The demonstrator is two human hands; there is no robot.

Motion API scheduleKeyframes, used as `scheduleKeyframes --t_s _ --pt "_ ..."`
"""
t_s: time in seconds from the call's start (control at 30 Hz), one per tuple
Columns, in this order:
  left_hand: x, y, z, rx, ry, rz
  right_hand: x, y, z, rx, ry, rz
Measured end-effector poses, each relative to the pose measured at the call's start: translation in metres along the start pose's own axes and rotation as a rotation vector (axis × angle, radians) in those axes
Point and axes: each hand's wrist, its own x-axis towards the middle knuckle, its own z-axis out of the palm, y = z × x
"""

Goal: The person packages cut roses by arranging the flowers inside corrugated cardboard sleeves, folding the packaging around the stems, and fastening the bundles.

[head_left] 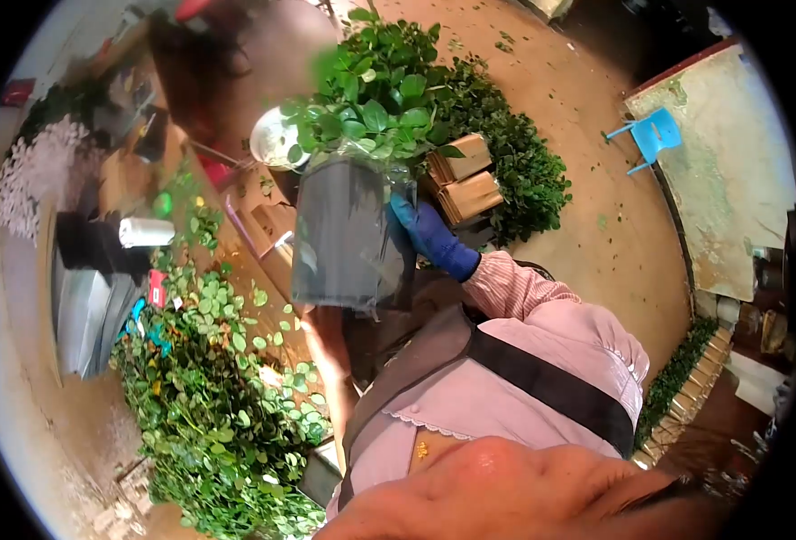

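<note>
My right hand (434,238), in a blue glove, grips the right side of a dark grey package (339,234) covered in clear plastic film. The package is held up in front of my body. Leafy green stems (375,108) show at its far end; I cannot tell whether they are inside the film or behind it. Right beside the glove lie folded brown cardboard pieces (465,180). My left hand is not visible.
A heap of leafy stems (227,405) covers the left side, near a white roll (146,232) and a red box (157,288). More foliage (524,153) lies beyond the cardboard. A white bucket (276,139) stands left of the stems. A blue chair (652,135) is at right.
</note>
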Motion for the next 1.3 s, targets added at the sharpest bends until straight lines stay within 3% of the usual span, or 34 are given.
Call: scheduleKeyframes --t_s 0.07,0.1,0.2,0.3,0.4,0.43,0.47,0.5,0.6,0.67,0.73,0.8,0.83,0.87,0.93,0.97,1.0,1.07,1.17,1.2,1.3 --pt "0.018 -0.025 -0.011 0.074 0.051 -0.129 0.025 0.026 -0.020 -0.160 0.080 0.070" --pt "0.025 -0.022 -0.003 0.099 0.056 -0.203 0.033 0.021 -0.029 -0.255 0.070 0.247" --pt "0.042 -0.012 0.019 0.085 0.134 -0.409 0.062 0.061 -0.041 -0.359 0.332 0.011" --pt "0.057 -0.054 -0.017 0.223 0.054 -0.512 0.102 0.114 -0.080 -0.328 0.434 0.107" --pt "0.066 -0.076 -0.026 0.328 0.068 -0.692 0.150 0.110 -0.114 -0.268 0.491 0.076" --pt "0.066 -0.086 -0.034 0.361 0.071 -0.731 0.167 0.099 -0.120 -0.325 0.553 0.092" --pt "0.067 -0.089 -0.037 0.443 0.061 -0.761 0.205 0.146 -0.156 -0.508 0.571 0.103" --pt "0.069 -0.088 -0.035 0.448 0.090 -0.792 0.238 0.154 -0.173 -0.470 0.590 0.139" --pt "0.065 -0.098 -0.037 0.374 0.201 -0.859 0.310 0.180 -0.208 -0.716 0.737 0.017" --pt "0.049 -0.117 -0.048 0.420 0.337 -0.860 0.348 0.185 -0.230 -0.772 0.752 0.391" --pt "0.031 -0.133 -0.052 0.489 0.454 -0.885 0.376 0.213 -0.245 -0.727 0.862 0.295" --pt "0.015 -0.155 -0.074 0.341 0.349 -1.016 0.395 0.243 -0.251 -0.687 0.909 0.291" --pt "0.033 -0.136 -0.023 0.410 0.502 -0.995 0.404 0.263 -0.253 -0.676 0.937 0.263" --pt "0.027 -0.147 -0.024 0.378 0.520 -1.028 0.409 0.282 -0.253 -0.707 0.925 0.300" --pt "0.011 -0.167 -0.028 0.315 0.556 -1.084 0.407 0.311 -0.238 -1.393 0.571 0.381" --pt "0.021 -0.162 -0.021 0.348 0.547 -1.091 0.411 0.286 -0.227 -1.342 0.042 0.618" --pt "0.035 -0.154 -0.013 0.312 0.579 -1.081 0.416 0.319 -0.231 -1.287 -0.270 0.429" --pt "0.058 -0.141 0.001 0.235 0.640 -1.057 0.403 0.369 -0.212 -1.446 -0.122 0.449" --pt "0.055 -0.149 -0.003 0.215 0.562 -0.976 0.402 0.299 -0.199 -1.341 -0.531 0.442" --pt "0.060 -0.145 0.002 0.225 0.530 -0.948 0.400 0.306 -0.201 -1.288 -0.656 0.337" --pt "0.057 -0.146 0.014 0.196 0.572 -0.842 0.378 0.280 -0.168 -1.208 -0.725 0.251"
